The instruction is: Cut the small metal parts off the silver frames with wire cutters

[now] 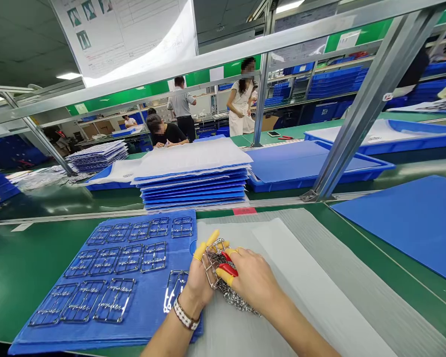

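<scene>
While frame in LH, pliers RH.

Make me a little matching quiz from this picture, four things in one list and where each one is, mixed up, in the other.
Things:
1. red-handled tool
2. patterned wristband
3. rows of metal frames
4. phone

Places:
A. on the blue sheet
B. on the green surface farther back
C. in the right hand
D. worn just behind the left hand

Pairs: 1-C, 2-D, 3-A, 4-B

Blue sheets on green bench
</scene>
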Tool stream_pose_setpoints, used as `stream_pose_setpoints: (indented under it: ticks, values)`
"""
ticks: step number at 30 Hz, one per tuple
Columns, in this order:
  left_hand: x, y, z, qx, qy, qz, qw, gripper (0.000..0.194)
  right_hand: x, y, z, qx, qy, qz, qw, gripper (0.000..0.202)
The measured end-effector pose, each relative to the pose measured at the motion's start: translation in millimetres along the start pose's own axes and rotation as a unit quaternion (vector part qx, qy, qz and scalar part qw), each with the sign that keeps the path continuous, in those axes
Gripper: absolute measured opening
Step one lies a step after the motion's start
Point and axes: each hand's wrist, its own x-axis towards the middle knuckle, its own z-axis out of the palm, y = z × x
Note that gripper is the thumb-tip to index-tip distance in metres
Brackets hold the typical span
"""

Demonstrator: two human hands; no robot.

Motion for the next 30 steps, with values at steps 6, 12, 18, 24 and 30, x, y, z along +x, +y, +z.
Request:
stream_pose_setpoints:
  ticks: [6,12,18,24,30]
  values:
    - [-1,-3,-3.5,0.062,0.014,0.023,0.998,0.053,-1,-1,-2,-0.045,0.016,-0.007,0.999,0.023]
    - [-2,1,-2.4,0.040,0.026,-0.033,0.998,0.052,-4,2,-6,-0.073,0.011,0.005,0.997,0.019]
    - [-4,10,6.5,-0.036,-0.030,-0.084,0.995,0.053,1,16,-7,-0.069,0.019,0.043,0.996,0.024]
    - [-4,7,6.0,-0.019,-0.015,-0.070,0.997,0.051,6,19,-3,-0.074,0.018,0.033,0.997,0.022]
    - [-4,3,1.5,0.053,0.019,-0.029,0.998,0.050,6,17,-7,-0.085,0.014,0.032,0.996,0.020]
